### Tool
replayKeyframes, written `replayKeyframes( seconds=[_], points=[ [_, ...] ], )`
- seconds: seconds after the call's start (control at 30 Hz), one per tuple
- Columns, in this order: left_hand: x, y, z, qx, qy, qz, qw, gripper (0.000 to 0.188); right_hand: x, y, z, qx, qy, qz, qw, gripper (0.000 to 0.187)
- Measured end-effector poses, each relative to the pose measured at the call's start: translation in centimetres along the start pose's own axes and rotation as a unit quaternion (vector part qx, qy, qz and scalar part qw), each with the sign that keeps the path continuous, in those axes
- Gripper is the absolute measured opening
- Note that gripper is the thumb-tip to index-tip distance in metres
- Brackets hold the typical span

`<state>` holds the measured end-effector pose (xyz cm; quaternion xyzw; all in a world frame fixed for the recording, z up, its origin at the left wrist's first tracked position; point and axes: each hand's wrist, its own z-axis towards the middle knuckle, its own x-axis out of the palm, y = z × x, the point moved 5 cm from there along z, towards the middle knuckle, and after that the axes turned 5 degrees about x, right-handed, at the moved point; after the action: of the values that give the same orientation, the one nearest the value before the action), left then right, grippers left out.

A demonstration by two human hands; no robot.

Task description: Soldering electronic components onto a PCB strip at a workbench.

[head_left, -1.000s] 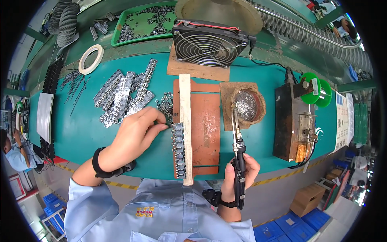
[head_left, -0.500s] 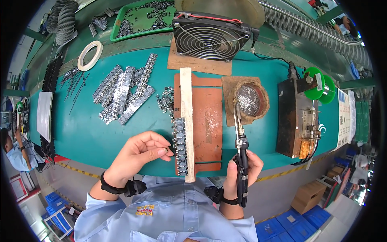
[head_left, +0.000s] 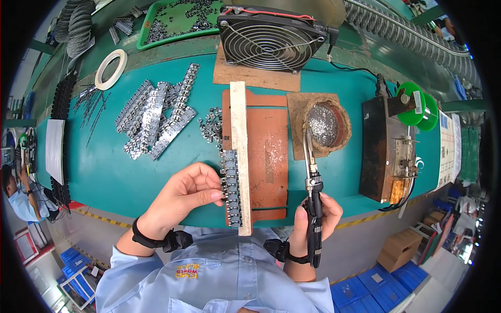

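Observation:
My left hand (head_left: 190, 195) is pinched at the left side of a row of small dark electronic components (head_left: 231, 188). Whatever lies between its fingertips is too small to make out. The row runs along a pale narrow bar (head_left: 239, 115) on a reddish-brown board (head_left: 269, 156). In my right hand (head_left: 329, 214) is a black-handled soldering iron (head_left: 314, 208), held upright right of the board. Its thin metal tip reaches the left rim of a round brown cup (head_left: 342, 128) with silvery bits inside. Small loose metal parts (head_left: 211, 125) lie left of the bar.
Component strips (head_left: 156, 117) are piled at the left, beside thin dark rods (head_left: 94, 109) and a tape roll (head_left: 110, 69). A fan (head_left: 269, 44) stands behind the board, near a green tray (head_left: 180, 23). At right is a metal box (head_left: 383, 151) with a green spool (head_left: 417, 107).
My left hand has shifted slightly so its fingertips now meet the component row. The soldering iron stays at the cup. The whole view has tilted a little.

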<state>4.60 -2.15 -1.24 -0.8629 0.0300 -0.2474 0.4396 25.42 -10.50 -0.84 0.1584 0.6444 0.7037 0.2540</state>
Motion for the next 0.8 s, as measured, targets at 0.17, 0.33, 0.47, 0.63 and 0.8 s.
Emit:
replayKeyframes(
  seconds=[0.17, 0.33, 0.47, 0.63, 0.8],
  points=[
    [0.01, 0.30, 0.28, 0.002, 0.032, 0.004, 0.999, 0.015, -0.10, -0.25, 0.21, -0.004, 0.004, 0.002, 1.000, 0.042],
    [0.08, 0.31, 0.33, -0.009, 0.031, 0.012, 0.999, 0.015, -0.09, -0.21, 0.30, -0.001, 0.003, -0.004, 1.000, 0.042],
    [0.08, 0.30, 0.33, -0.008, 0.031, 0.010, 0.999, 0.015, -0.16, -0.21, 0.33, -0.004, 0.003, -0.006, 1.000, 0.042],
    [0.25, 0.18, 0.33, -0.006, 0.033, 0.011, 0.999, 0.015, -0.19, -0.17, 0.49, -0.011, 0.004, -0.009, 1.000, 0.042],
    [0.13, 0.06, 0.12, -0.009, 0.020, -0.001, 1.000, 0.016, -0.17, -0.11, 0.08, -0.007, -0.001, -0.014, 1.000, 0.042]
  ],
)
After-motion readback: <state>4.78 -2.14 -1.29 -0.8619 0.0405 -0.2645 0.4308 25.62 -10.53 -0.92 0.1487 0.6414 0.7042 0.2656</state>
